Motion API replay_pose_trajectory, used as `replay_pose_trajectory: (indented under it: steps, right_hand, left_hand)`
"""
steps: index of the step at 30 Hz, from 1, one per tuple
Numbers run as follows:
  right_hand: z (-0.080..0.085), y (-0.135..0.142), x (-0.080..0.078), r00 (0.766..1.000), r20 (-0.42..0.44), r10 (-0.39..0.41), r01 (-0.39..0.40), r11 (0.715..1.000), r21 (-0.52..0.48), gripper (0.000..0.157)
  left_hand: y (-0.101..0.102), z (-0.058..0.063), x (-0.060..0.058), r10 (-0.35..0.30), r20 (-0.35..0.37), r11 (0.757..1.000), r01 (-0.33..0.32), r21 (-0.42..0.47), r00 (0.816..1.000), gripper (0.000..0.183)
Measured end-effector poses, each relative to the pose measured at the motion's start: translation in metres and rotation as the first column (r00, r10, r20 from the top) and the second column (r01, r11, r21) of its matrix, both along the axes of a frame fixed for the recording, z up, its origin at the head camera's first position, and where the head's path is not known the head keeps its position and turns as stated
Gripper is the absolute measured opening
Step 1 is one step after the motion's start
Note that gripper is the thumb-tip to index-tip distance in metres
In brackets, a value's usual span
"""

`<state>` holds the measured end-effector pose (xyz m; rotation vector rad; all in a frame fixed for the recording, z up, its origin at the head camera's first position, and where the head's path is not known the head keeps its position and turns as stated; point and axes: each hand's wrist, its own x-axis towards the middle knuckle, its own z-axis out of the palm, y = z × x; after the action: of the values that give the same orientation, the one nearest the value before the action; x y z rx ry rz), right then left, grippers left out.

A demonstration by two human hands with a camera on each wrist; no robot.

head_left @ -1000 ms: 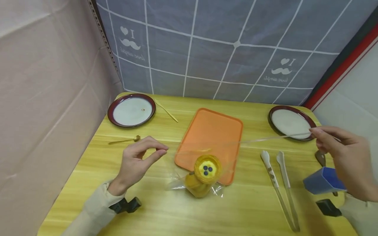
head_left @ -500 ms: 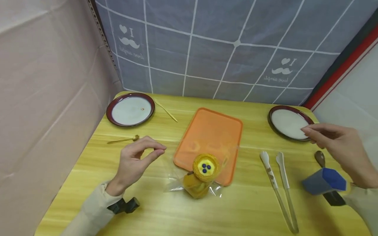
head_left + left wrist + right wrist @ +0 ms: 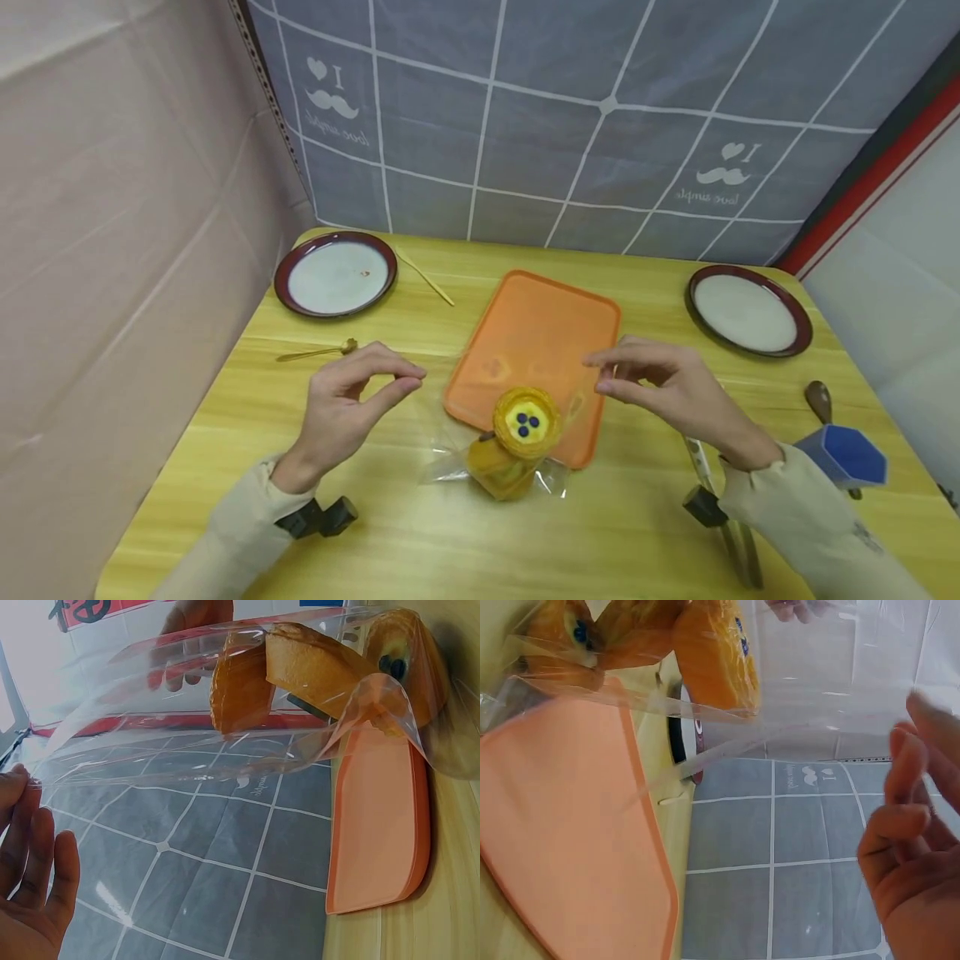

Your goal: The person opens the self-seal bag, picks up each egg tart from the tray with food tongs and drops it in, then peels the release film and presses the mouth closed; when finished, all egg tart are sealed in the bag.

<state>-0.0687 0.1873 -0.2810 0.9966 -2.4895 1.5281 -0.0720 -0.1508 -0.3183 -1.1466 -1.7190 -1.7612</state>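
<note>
A clear plastic bag [image 3: 172,754] holds several pastries, among them an egg tart [image 3: 527,423] topped with dark blue berries. My left hand [image 3: 347,417] pinches the left corner of its mouth between thumb and fingertips. Close to the opposite edge, over an orange tray [image 3: 555,312], is my right hand [image 3: 671,392]. In the right wrist view its thumb and fingers are apart with nothing visible between them. A thin clear strip [image 3: 705,757] slants across that view; whether it is part of the bag I cannot tell.
Dark-rimmed plates stand at the back left [image 3: 337,275] and back right [image 3: 746,312]. Tongs [image 3: 697,458] lie partly under my right forearm, near a blue cup [image 3: 843,454] and a brown spoon [image 3: 819,400]. A small golden spoon [image 3: 318,352] and a yellow knife [image 3: 425,277] lie left.
My right hand, earlier holding a stretched clear strip far to the right, has lost that hold and come back left to the bag. The left hand keeps its pinch in place.
</note>
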Motion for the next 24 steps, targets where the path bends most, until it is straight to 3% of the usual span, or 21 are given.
replay_pose_trajectory:
  steps: [7, 12, 19, 24]
  right_hand:
    - [0.007, -0.002, -0.002, 0.998, -0.063, -0.029, 0.029, 1.000, -0.012, 0.024]
    - [0.008, -0.004, -0.005, 0.997, -0.053, -0.048, 0.048, 0.999, 0.004, 0.031]
    - [0.008, -0.004, -0.005, 0.996, -0.084, 0.018, -0.020, 1.000, -0.020, 0.026]
    - [0.002, 0.012, -0.009, 0.988, -0.141, -0.066, 0.069, 0.998, 0.012, 0.026]
  left_hand:
    - [0.002, 0.009, 0.006, 0.005, 0.002, 1.000, -0.005, 0.006, 1.000, 0.021]
    - [0.002, 0.011, 0.006, 0.008, -0.001, 1.000, -0.008, 0.011, 1.000, 0.018]
    - [0.003, 0.011, 0.004, 0.005, -0.003, 1.000, -0.005, 0.010, 1.000, 0.016]
    - [0.003, 0.011, 0.004, 0.011, -0.007, 1.000, -0.011, 0.016, 1.000, 0.012]
